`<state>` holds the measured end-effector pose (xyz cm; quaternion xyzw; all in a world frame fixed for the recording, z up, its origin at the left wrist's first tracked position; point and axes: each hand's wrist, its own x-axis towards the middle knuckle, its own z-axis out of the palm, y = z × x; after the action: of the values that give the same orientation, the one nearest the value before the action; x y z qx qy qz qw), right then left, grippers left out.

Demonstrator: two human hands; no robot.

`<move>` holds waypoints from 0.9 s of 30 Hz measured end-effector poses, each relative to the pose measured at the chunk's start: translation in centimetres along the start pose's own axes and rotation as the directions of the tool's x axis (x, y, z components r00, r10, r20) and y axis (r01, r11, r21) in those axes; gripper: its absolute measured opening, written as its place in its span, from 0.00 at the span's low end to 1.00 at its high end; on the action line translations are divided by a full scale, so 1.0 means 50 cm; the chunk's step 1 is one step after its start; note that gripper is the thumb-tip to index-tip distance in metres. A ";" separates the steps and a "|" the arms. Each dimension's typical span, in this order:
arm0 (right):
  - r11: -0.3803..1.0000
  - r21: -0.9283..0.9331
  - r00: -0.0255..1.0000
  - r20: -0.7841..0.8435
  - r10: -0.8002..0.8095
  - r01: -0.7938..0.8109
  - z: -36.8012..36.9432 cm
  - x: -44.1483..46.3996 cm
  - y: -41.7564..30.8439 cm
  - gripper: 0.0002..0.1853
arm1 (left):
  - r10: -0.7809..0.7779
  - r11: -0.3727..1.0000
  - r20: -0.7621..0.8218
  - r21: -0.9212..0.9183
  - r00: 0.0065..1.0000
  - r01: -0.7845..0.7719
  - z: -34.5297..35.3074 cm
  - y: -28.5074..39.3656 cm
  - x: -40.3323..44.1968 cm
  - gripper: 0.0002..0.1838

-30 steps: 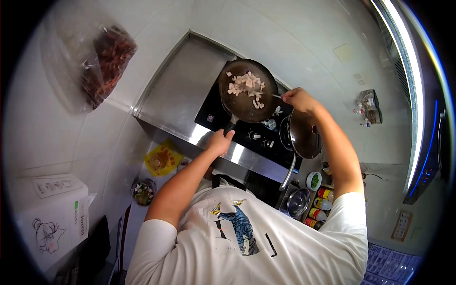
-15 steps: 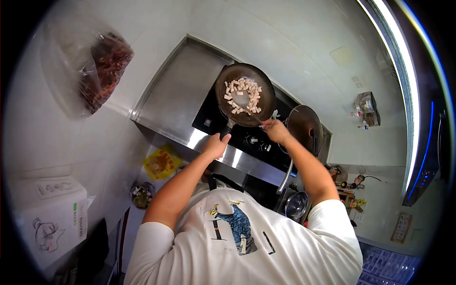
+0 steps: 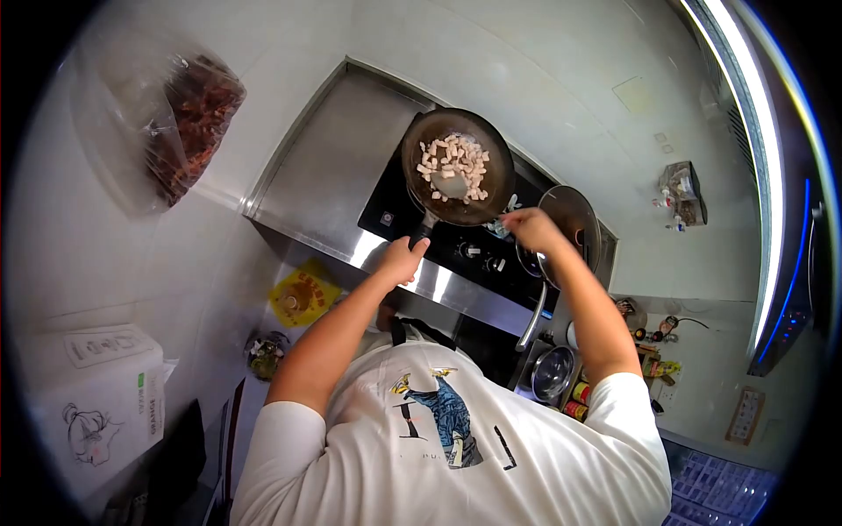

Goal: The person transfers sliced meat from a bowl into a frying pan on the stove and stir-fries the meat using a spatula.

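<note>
My left hand point(image 3: 403, 261) is wrapped round the black handle point(image 3: 423, 230) of a dark frying pan point(image 3: 491, 180) over the black stove point(image 3: 447, 248). Pale diced pieces point(image 3: 457, 159), like meat, lie in the middle of the pan. Among them rests the broad head of a spatula point(image 3: 451, 185). My right hand point(image 3: 532, 230) is closed on the spatula's handle end, right of the pan's lower rim; the thin handle is hard to see.
A second pan with a glass lid point(image 3: 568, 215) stands right of the stove. A metal bowl point(image 3: 553, 372) and bottles point(image 3: 574, 408) sit nearer my right side. At the left are a yellow bag point(image 3: 303, 296) and a white box point(image 3: 101, 394).
Since half a second ago, my right hand has moved slightly right and up in view. The spatula head has shifted to the lower part of the diced pieces, which have spread differently.
</note>
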<state>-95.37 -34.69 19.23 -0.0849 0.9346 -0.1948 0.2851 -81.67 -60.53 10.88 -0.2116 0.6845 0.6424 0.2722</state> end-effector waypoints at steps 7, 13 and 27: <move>0.984 -0.176 0.999 0.031 0.010 -0.005 -0.076 -0.038 -0.021 0.14 | 0.016 1.000 -0.033 0.010 0.999 -0.015 0.009 -0.016 0.013 0.40; 0.996 0.086 0.981 -0.190 0.051 -0.035 0.000 0.020 0.047 0.11 | -0.025 0.999 -0.014 0.029 1.000 0.025 0.004 -0.003 0.004 0.30; 0.985 0.144 0.966 -0.254 -0.055 0.094 0.121 0.106 0.073 0.13 | -0.038 0.998 -0.028 0.047 0.999 0.039 0.025 -0.025 0.011 0.33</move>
<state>-96.48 -34.69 10.49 -0.0726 0.9413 -0.2864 0.1635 -81.15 -59.38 9.56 -0.2270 0.6990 0.6176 0.2801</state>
